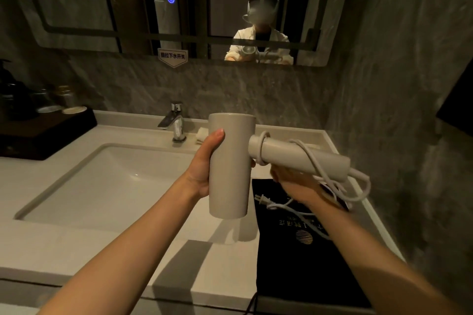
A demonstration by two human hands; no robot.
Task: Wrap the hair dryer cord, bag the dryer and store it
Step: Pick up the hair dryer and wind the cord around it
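A beige hair dryer point(231, 161) hangs in the air over the counter, barrel upright and handle pointing right. My left hand point(204, 161) grips the barrel. My right hand point(294, 180) is under the handle, holding the white cord point(314, 161). One turn of cord circles the handle where it meets the barrel, and loose loops hang off the handle's end. The plug point(262, 199) dangles over a black drawstring bag point(302, 250) with gold print, lying flat on the counter below my right forearm.
A white sink basin point(107, 186) with a chrome tap point(174, 123) sits left of the dryer. A dark tray point(43, 130) with bottles stands at the far left. A mirror point(179, 7) hangs above. A stone wall closes the right side.
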